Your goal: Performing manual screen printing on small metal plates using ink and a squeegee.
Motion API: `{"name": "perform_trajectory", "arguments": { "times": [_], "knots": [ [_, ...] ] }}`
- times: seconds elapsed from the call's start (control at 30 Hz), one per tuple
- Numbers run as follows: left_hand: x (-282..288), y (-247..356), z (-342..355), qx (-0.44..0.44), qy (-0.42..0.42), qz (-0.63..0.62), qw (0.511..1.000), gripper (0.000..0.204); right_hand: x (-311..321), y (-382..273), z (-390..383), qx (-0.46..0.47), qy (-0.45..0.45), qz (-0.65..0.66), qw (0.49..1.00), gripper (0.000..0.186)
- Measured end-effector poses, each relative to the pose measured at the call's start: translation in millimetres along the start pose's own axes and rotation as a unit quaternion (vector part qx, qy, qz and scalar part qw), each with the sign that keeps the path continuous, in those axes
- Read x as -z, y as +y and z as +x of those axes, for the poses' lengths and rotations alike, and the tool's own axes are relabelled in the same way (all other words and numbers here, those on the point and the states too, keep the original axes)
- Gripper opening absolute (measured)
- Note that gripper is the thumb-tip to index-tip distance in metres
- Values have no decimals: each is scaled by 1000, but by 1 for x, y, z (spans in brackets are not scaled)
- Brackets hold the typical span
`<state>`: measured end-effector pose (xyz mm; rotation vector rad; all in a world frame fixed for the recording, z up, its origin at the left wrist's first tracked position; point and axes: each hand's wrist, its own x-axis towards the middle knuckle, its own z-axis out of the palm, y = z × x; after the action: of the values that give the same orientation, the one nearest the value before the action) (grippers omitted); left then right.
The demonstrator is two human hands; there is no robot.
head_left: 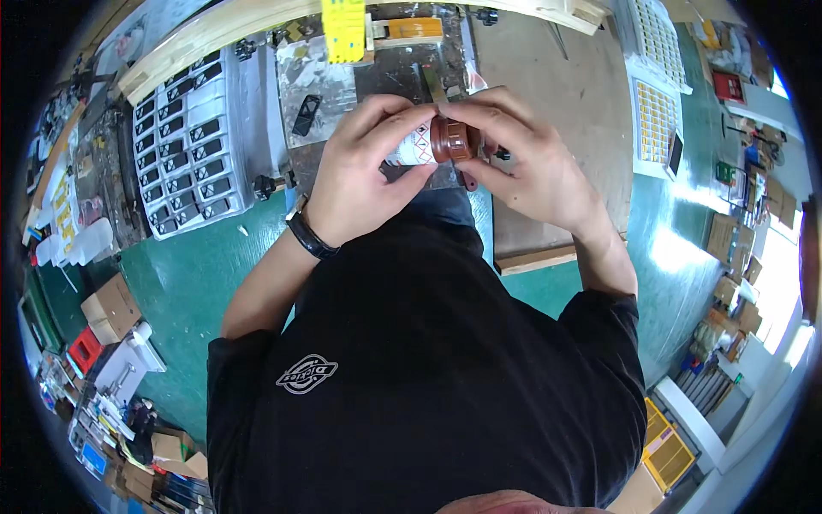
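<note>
Over the front edge of the workbench I hold a brown bottle (414,147) on its side, with a white label bearing red diamond hazard marks. My left hand (364,163) is wrapped round the labelled body, thumb below and fingers above. My right hand (531,163) curls round the other end, at the ribbed brown screw cap (460,139), its fingertips meeting the left ones on top. Part of the cap end is hidden by the right fingers. A small black rectangular part (306,115) lies on the bench left of my left hand.
To the left stands a white tray (214,167) with rows of black parts. A wooden beam (205,41) crosses the far side, with a yellow perforated strip (343,30) and an orange block (414,29) near it. At the right, a brown board (556,111) adjoins a white tray of yellow pieces (655,120).
</note>
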<state>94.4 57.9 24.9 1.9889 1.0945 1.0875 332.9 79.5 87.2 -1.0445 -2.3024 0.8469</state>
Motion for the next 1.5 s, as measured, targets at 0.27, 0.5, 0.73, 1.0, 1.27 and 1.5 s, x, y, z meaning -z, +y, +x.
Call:
{"name": "perform_trajectory", "arguments": {
  "times": [0.27,0.5,0.73,1.0,1.27,1.5],
  "knots": [
    [16,-6,-6,54,-43,-186,980,60,2,-1,11,120,-22,-96,988,49],
    [18,5,-5,-12,-1,-45,999,62,4,-5,14,-86,-103,46,990,32],
    [18,6,-10,-52,15,18,998,63,-6,-7,15,-77,-77,14,994,29],
    [18,9,-18,56,-3,-202,978,60,-11,-18,24,115,75,-38,990,31],
    [18,17,-12,-72,20,-30,997,60,-15,-7,6,-13,7,56,998,32],
    [13,20,-7,-17,15,-82,996,62,-3,23,-1,-117,-96,141,978,40]
  ]
}}
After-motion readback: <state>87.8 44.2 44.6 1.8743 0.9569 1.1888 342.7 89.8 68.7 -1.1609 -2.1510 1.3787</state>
